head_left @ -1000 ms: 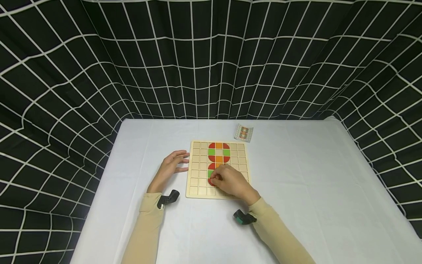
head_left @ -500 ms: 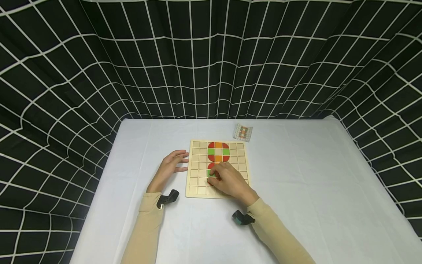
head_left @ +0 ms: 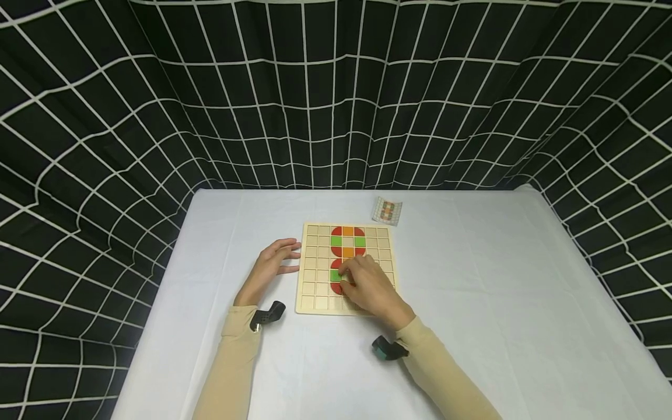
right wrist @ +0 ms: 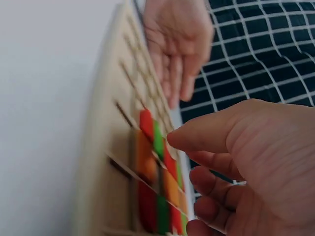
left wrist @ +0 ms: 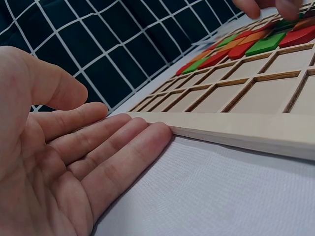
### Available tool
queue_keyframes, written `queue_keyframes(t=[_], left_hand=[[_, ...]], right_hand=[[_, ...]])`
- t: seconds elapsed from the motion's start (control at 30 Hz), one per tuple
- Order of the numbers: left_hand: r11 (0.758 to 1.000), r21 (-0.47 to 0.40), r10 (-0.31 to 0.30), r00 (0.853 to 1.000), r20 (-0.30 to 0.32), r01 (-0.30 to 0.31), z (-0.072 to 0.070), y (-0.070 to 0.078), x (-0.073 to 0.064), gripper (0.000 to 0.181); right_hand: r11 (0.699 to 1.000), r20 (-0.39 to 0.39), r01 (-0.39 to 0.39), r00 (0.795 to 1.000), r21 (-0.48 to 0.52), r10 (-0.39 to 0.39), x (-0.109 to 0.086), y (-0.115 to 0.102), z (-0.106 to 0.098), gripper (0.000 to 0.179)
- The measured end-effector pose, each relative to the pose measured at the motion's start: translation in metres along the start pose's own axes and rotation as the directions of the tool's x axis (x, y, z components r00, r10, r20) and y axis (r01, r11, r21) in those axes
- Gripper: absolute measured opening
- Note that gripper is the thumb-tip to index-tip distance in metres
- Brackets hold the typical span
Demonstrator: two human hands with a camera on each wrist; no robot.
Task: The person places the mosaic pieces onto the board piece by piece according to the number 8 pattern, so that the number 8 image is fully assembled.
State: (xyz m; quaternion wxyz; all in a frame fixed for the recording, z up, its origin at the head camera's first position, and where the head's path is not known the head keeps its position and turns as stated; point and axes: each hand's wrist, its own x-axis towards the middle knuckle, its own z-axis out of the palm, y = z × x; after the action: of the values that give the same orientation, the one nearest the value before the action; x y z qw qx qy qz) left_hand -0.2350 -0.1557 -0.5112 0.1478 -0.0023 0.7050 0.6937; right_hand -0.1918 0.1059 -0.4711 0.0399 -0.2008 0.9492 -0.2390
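A pale wooden grid board (head_left: 315, 294) lies on the table, with red, green and orange pieces seated in its middle columns. My left hand (head_left: 265, 269) rests beside the board, and its straight fingertips touch the left edge in the left wrist view. Over the board's lower middle hovers my right hand (head_left: 374, 287), hiding some cells and pieces. Its thumb and bent fingers stand apart in the right wrist view, and nothing shows between them. Left of these fingertips sit a green square piece (head_left: 336, 275) and a rounded red piece (head_left: 336, 288).
A small patterned card (head_left: 387, 211) lies behind the board's far right corner. White cloth (head_left: 499, 291) covers the table. A dark curtain with white grid lines (head_left: 262, 93) surrounds its back and sides.
My right hand's fingertips have drawn off the lower red piece and shifted slightly right, leaving it in plain sight beside the green one. The left hand stays where it was.
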Motion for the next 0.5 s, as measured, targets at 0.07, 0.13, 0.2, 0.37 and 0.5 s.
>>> queue_keyframes(t=[0.07,0.13,0.2,0.37,0.5], left_hand=[[1.000,0.003,-0.005,1.000,-0.005,0.005,-0.001,0.000,0.001,0.040],[1.000,0.004,-0.010,1.000,-0.011,0.010,-0.002,-0.001,0.001,0.040],[1.000,0.004,-0.011,1.000,-0.013,0.011,-0.004,-0.002,0.002,0.040],[1.000,0.012,-0.010,1.000,0.004,0.010,-0.011,-0.006,0.009,0.042],[0.997,0.055,-0.056,0.998,-0.004,0.056,-0.018,0.001,0.021,0.044]], right_hand=[[0.999,-0.008,-0.030,1.000,0.015,0.030,0.002,0.003,-0.007,0.020],[0.998,-0.016,-0.051,0.999,0.023,0.051,0.004,0.007,-0.015,0.020],[0.998,-0.026,-0.066,0.997,0.026,0.066,0.007,0.013,-0.025,0.022],[0.994,-0.039,-0.105,0.994,0.038,0.106,0.012,0.031,-0.059,0.029],[0.989,-0.048,-0.135,0.989,0.060,0.138,0.021,0.046,-0.092,0.034]])
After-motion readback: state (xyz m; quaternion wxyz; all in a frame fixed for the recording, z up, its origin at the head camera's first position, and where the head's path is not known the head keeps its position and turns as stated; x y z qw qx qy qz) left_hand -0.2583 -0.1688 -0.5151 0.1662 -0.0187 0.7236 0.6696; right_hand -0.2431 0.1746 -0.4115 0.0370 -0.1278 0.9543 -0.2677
